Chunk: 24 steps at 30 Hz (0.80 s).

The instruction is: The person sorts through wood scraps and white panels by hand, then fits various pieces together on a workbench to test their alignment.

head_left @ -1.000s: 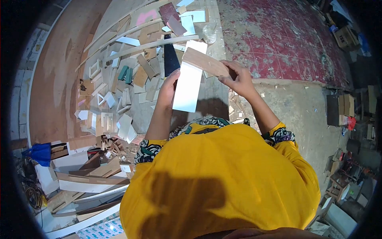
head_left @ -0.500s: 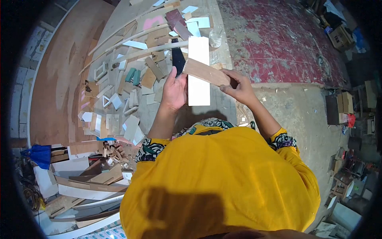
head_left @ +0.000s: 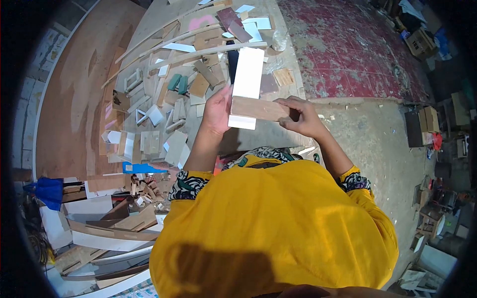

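Observation:
My left hand [head_left: 217, 110] grips a long white board [head_left: 248, 74] by its left edge, with most of the fingers hidden behind it. My right hand [head_left: 302, 117] holds one end of a brown wooden block [head_left: 259, 108] between thumb and fingers. The block lies crosswise over the lower part of the white board, and its left end comes close to my left hand. Whether the two pieces press together cannot be made out. Beyond the board, a dark strip [head_left: 232, 62] shows on the littered work surface.
Wood offcuts [head_left: 199, 85], green blocks [head_left: 178, 83] and long thin strips [head_left: 203, 51] cover the surface ahead and left. A large brown panel [head_left: 82, 99] stands at the left. Curved boards [head_left: 112, 233] are stacked at lower left. Red tiled floor [head_left: 348, 54] lies to the right.
The wooden block has gone from slanted to nearly level and sits lower on the white board. The board now leans slightly, its top tipped right.

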Tool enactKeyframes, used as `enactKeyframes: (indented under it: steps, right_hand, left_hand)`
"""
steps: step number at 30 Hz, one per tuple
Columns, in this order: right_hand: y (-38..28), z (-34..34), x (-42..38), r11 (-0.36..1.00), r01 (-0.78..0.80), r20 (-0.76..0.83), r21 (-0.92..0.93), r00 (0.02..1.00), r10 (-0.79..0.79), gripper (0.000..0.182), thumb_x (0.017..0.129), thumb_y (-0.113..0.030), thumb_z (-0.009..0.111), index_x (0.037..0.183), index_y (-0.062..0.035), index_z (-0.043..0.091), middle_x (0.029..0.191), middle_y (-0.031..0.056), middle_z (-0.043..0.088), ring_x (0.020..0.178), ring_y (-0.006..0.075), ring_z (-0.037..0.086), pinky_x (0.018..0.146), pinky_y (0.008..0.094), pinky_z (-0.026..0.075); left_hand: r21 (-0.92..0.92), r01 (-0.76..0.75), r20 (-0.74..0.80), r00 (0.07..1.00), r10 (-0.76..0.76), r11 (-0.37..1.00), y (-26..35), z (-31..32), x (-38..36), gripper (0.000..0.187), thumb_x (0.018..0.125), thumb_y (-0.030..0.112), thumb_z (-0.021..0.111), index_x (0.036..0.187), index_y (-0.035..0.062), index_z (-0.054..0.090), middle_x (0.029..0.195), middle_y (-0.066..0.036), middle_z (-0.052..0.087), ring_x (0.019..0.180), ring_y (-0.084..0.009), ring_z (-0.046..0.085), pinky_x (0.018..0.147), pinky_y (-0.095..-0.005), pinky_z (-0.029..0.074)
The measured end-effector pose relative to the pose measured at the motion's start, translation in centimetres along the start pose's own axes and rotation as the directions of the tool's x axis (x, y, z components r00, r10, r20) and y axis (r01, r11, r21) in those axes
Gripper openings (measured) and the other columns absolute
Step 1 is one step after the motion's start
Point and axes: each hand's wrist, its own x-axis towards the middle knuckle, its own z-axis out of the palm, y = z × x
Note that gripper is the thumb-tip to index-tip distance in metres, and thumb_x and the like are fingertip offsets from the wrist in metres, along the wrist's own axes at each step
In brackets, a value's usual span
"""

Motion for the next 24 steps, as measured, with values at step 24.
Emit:
enactKeyframes:
  steps: [24]
  right_hand:
    - [-2.8, 6.2, -4.0, 0.993, -0.084, 0.086, 0.083, 0.993, 0.077, 0.044, 0.064, -0.006, 0.069, 0.107, 0.0002, 0.063, 0.083, 0.0029, 0.054, 0.070, 0.0083, 0.048, 0.060, 0.0223, 0.036]
  left_hand:
    - [0.202, -0.012, -0.007, 1.000, 0.014, 0.979, -0.4, -1.1, -6.7, 0.079, 0.065, 0.000, 0.056, 0.138, -0.0012, 0.025, 0.126, -0.026, 0.047, 0.115, -0.0354, 0.052, 0.101, -0.0436, 0.039]
